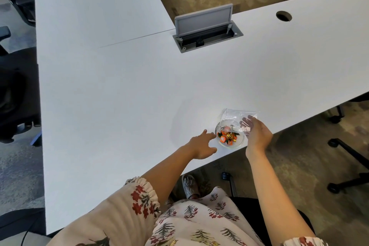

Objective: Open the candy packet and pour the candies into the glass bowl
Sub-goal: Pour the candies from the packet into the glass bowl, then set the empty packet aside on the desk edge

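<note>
Clear glass, the bowl (230,134) sits on the white table (123,94), close to the near edge, and it holds a small heap of wrapped candies (228,137), mostly orange with a few gold and green ones (one paler, pinkish piece lies at the far side of the heap). Above and just behind the bowl hangs the candy packet (239,118), a thin see-through plastic bag that looks slack and nearly empty; its lower part overlaps the far-right rim of the bowl. The right hand (257,135) holds the packet, its fingers (248,121) closed on the plastic and showing through it, the wrist reaching in from beyond the table edge.

The left hand (201,144) lies low over the table just beside the bowl on its left, fingers loosely spread and holding nothing; the fingertips point at the bowl's rim, and whether they touch the glass cannot be told.

Farther back on the table a grey cable box (207,32) is set into the surface with its lid propped up, and a round cable hole (283,16) lies off to the right of it. A floral sleeve (139,201) with a gathered cuff covers the left upper arm. Below the table edge a shoe (190,185) shows on the mottled carpet (299,156), with black chair legs (347,154) at the right.
</note>
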A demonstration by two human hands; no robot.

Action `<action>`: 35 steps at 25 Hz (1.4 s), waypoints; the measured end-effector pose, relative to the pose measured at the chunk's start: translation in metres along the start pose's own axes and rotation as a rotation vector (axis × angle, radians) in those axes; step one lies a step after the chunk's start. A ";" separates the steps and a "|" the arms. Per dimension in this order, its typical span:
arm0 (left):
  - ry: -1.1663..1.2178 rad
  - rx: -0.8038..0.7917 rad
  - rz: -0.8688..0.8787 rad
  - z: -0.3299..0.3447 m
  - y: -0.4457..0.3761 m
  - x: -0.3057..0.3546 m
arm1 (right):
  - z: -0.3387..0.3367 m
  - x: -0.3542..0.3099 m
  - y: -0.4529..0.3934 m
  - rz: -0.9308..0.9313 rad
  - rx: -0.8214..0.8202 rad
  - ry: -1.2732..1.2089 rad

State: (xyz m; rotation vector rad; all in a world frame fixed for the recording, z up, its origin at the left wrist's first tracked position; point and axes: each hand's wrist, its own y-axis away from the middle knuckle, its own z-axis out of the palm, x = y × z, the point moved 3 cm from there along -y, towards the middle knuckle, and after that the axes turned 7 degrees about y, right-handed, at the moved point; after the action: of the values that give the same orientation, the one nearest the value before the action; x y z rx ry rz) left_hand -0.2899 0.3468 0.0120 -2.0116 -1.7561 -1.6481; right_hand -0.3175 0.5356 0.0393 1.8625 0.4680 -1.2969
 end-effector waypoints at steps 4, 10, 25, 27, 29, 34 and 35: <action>0.388 0.192 -0.079 -0.020 0.008 -0.007 | 0.030 0.013 0.021 0.244 -0.166 -0.182; 1.148 0.581 -0.146 -0.050 0.032 -0.027 | 0.072 0.033 0.058 0.430 -0.456 -0.239; 1.518 1.035 -0.218 -0.071 0.097 -0.110 | 0.129 0.069 0.115 0.295 -0.670 0.136; 1.520 1.094 -0.237 -0.073 0.110 -0.126 | 0.134 0.074 0.121 0.307 -0.692 0.158; 1.526 1.145 -0.270 -0.074 0.124 -0.145 | 0.139 0.077 0.125 0.318 -0.708 0.184; 1.489 1.276 -0.369 -0.074 0.168 -0.207 | 0.155 0.082 0.144 0.320 -0.784 0.246; 1.474 1.299 -0.398 -0.073 0.177 -0.220 | 0.158 0.083 0.147 0.316 -0.800 0.254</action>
State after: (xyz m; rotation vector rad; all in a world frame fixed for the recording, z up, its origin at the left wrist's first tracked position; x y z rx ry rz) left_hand -0.1725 0.0803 -0.0006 0.1733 -1.6025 -0.8648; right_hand -0.2798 0.3115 -0.0009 1.3356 0.6720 -0.5320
